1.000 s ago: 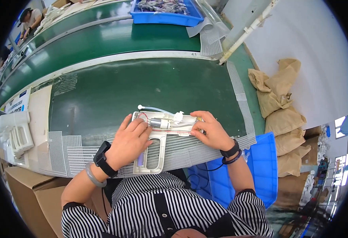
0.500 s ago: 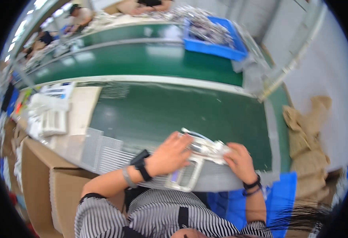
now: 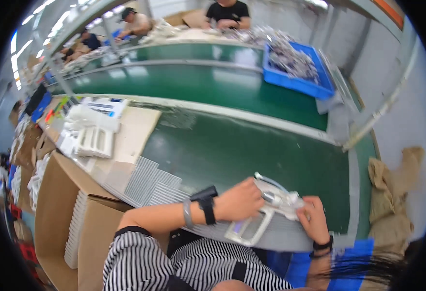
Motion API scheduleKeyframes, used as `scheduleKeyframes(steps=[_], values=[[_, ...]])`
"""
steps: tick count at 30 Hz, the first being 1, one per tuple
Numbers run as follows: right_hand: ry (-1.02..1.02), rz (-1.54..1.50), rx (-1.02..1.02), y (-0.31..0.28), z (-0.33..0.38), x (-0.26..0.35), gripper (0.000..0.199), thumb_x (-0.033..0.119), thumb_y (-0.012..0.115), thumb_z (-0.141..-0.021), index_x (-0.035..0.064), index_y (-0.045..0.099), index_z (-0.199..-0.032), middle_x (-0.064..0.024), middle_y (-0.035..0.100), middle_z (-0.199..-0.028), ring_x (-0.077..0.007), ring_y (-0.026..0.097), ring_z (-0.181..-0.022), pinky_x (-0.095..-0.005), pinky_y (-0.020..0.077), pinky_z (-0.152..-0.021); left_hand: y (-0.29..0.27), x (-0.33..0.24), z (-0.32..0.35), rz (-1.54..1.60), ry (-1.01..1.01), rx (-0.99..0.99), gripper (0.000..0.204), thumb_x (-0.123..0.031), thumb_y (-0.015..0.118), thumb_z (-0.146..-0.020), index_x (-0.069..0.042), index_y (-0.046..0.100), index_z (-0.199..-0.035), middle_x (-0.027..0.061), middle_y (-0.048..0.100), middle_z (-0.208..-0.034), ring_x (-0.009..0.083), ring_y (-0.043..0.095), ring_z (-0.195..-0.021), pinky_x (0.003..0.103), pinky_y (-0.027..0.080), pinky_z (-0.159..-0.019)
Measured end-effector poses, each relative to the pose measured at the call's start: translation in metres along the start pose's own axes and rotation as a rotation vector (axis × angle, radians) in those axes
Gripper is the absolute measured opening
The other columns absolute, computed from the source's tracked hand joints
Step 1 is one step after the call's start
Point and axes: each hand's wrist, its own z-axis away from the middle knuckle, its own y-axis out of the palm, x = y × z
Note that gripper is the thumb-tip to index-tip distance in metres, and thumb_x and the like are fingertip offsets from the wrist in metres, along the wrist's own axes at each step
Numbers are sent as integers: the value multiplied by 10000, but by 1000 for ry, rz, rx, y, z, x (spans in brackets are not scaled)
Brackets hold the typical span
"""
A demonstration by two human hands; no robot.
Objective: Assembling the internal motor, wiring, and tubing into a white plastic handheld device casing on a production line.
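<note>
A white plastic housing [image 3: 265, 224] with a looped, handle-like frame lies at the near edge of the green work surface. Its upper part has small metal-looking pieces and a thin pale tube [image 3: 272, 183] curving along the far side. My left hand [image 3: 242, 200] is closed at the left of this upper part, its fingers curled and partly hidden. At the other end my right hand [image 3: 313, 217] grips the housing between thumb and fingers. What the left fingertips pinch is too small to make out. A purple patch shows by the frame's left side.
An open cardboard box [image 3: 96, 233] holding stacked white parts stands at the left. More white housings [image 3: 95, 141] lie at the back left, near ribbed grey sheets [image 3: 147, 174]. A blue bin [image 3: 295, 82] of shiny packets sits beyond the bench rail. Brown sacking [image 3: 392, 194] is at the right; people work far back.
The whole view has swung, so the bench and hands appear farther right and lower. My left fingers have curled in more over the housing; the right hand keeps its hold.
</note>
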Motion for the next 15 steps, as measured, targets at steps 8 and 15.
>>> scheduleKeyframes(steps=[8, 15], values=[[25, -59, 30, 7, -15, 3, 89, 103, 724, -843, 77, 684, -917, -129, 589, -1229, -329, 560, -1159, -404, 490, -942, -14, 4, 8, -101, -20, -55, 364, -377, 686, -862, -87, 663, -1081, 108, 635, -1162, 265, 576, -1137, 526, 353, -1134], [61, -70, 20, 5, -4, -1, 89, 107, 726, -841, 96, 683, -918, -94, 577, -1241, -298, 567, -1147, -389, 507, -914, -31, 3, -52, 107, -27, -106, 265, -123, 704, -827, -122, 688, -1091, 15, 675, -1113, 238, 632, -1052, 444, 457, -1034]])
